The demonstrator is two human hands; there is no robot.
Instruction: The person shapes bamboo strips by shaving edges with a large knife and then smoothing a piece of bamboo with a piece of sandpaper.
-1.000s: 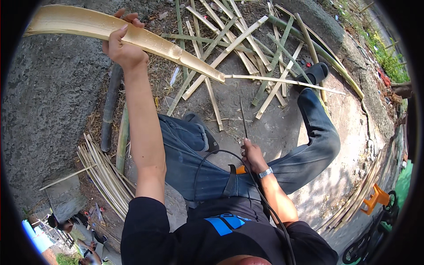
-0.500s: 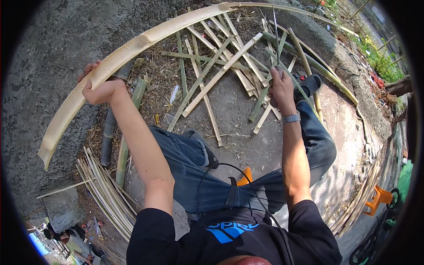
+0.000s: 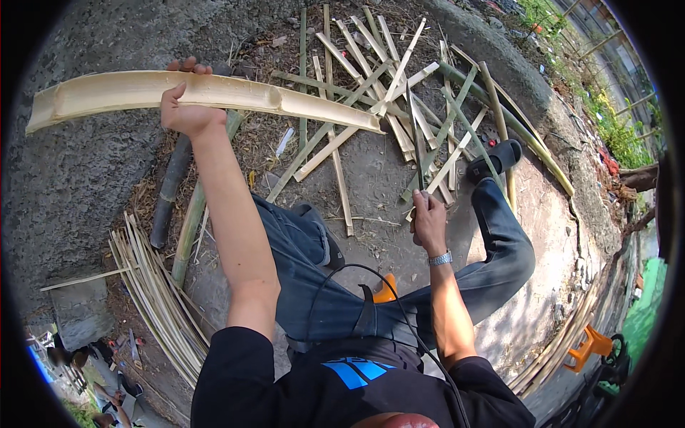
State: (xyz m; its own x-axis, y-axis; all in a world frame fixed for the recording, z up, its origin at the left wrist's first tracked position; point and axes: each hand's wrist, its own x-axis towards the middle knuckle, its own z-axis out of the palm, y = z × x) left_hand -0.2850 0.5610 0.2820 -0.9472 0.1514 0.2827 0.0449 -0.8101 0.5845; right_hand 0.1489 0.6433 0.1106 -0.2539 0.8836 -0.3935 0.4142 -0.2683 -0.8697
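Note:
My left hand [image 3: 187,107] is closed around the edge of a split bamboo length [image 3: 239,93], its pale hollow inner face turned up. The bamboo runs across the upper left, its narrower right tip over a pile of split bamboo strips [image 3: 399,75]. In my right hand [image 3: 429,222] is the handle of a long-bladed knife [image 3: 416,146], its dark narrow blade pointing away from me over the strips. The blade and the held bamboo are apart. A green bamboo pole [image 3: 187,239] and a dark pole [image 3: 171,203] lie below my left forearm.
Bundles of thin bamboo strips lie at the lower left [image 3: 153,296] and lower right [image 3: 560,346]. Longer poles [image 3: 528,132] rest at right beside my sandaled foot [image 3: 496,160]. A rough stone block [image 3: 85,178] borders the left. A black cable [image 3: 325,285] loops before my lap.
The split bamboo has swung down and leftward with my left hand; its right end, formerly beyond the pile, now sits over it. My right hand and the knife moved nearer and left.

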